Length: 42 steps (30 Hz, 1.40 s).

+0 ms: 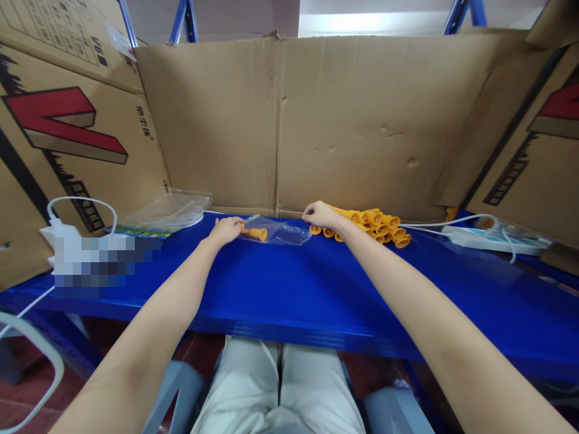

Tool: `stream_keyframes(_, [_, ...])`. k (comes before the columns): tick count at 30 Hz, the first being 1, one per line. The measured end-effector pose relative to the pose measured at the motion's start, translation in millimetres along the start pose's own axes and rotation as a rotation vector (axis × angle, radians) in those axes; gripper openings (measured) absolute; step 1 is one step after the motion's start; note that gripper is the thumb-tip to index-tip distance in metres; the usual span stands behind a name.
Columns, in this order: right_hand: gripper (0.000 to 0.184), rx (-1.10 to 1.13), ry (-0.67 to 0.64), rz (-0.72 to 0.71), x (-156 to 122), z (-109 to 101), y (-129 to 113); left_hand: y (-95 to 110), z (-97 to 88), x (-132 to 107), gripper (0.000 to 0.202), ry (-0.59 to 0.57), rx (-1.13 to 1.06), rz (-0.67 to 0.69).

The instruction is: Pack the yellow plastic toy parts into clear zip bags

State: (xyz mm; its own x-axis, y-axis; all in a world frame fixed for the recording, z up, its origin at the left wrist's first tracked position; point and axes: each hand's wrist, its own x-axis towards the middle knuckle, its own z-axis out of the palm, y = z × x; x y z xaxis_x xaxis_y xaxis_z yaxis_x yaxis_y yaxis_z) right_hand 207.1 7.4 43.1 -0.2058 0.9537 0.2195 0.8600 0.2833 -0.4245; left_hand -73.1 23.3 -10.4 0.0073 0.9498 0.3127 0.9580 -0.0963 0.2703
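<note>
My left hand [228, 230] is closed around the narrow end of a small yellow horn-shaped piece [256, 232], whose flared mouth points right. This piece lies at a clear plastic bag [289, 234]; whether it is inside or on top I cannot tell. My right hand [320, 215] has its fingers bent together, just above the bag's right end and at the left side of a pile of similar yellow horn-shaped pieces [382, 226]. What its fingertips hold, if anything, is hidden.
Cardboard panels [362, 120] wall in the blue table [280, 289] at the back and sides. Flat clear bags [169, 208] lie at the left, near a white device with a cable [67, 241]. At the right lies a white power strip [493, 239] with cables.
</note>
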Motion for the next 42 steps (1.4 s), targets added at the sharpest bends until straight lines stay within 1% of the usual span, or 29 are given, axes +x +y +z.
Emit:
stream_keyframes(2, [0.019, -0.192, 0.108, 0.023, -3.0, 2.6, 9.2, 0.8, -1.5, -1.5, 0.041, 0.005, 0.028, -0.022])
stream_keyframes(3, [0.022, -0.282, 0.136, 0.029, -5.1, 5.9, 13.5, 1.1, -2.3, -2.2, 0.041, 0.008, 0.032, -0.032])
stream_keyframes(5, [0.027, -0.423, 0.15, 0.03, -9.9, 14.7, 21.2, 1.3, -3.8, -3.5, 0.041, 0.019, 0.032, -0.06])
stream_keyframes(7, [0.031, -0.506, 0.14, 0.024, -14.7, 24.4, 26.9, 1.2, -4.9, -4.5, 0.041, 0.032, 0.033, -0.086])
stream_keyframes(9, [0.033, -0.544, 0.138, 0.025, -18.0, 33.2, 30.6, 1.1, -5.6, -5.3, 0.041, 0.04, 0.042, -0.1])
stream_keyframes(11, [0.035, -0.57, 0.168, 0.03, -19.4, 40.3, 32.5, 1.3, -6.3, -6.1, 0.04, 0.044, 0.055, -0.102])
stream_keyframes(16, [0.045, -0.603, 0.244, 0.037, -18.6, 50.8, 32.9, 3.2, -7.5, -7.4, 0.039, 0.056, 0.092, -0.12])
stream_keyframes(18, [0.044, -0.617, 0.25, 0.022, -18.2, 52.9, 32.7, 3.6, -7.4, -7.6, 0.038, 0.075, 0.105, -0.114])
stream_keyframes(21, [0.037, -0.612, 0.234, 0.005, -18.2, 53.6, 32.3, 2.9, -6.4, -7.6, 0.037, 0.107, 0.122, -0.112])
stream_keyframes(25, [0.034, -0.569, 0.258, -0.007, -19.7, 47.7, 30.1, -0.6, -3.1, -6.5, 0.036, 0.123, 0.099, -0.12])
stream_keyframes(28, [0.032, -0.501, 0.297, -0.009, -22.0, 39.2, 26.8, -3.6, 0.6, -4.2, 0.038, 0.1, 0.057, -0.095])
stream_keyframes(34, [0.033, -0.159, 0.365, 0.075, -26.1, 14.7, 22.2, -8.2, 7.6, -0.6, 0.036, 0.02, 0.035, -0.01])
stream_keyframes(38, [0.028, -0.049, 0.299, 0.088, -30.6, -7.5, 22.9, -9.9, 10.8, -0.8, 0.038, -0.038, 0.006, -0.017])
stream_keyframes(40, [0.023, -0.032, 0.235, 0.082, -33.9, -16.3, 22.9, -9.6, 11.2, -1.3, 0.039, -0.061, 0.007, -0.002])
stream_keyframes(42, [0.019, -0.008, 0.146, 0.071, -37.2, -21.0, 21.6, -8.4, 10.7, -1.8, 0.041, -0.083, 0.015, 0.018])
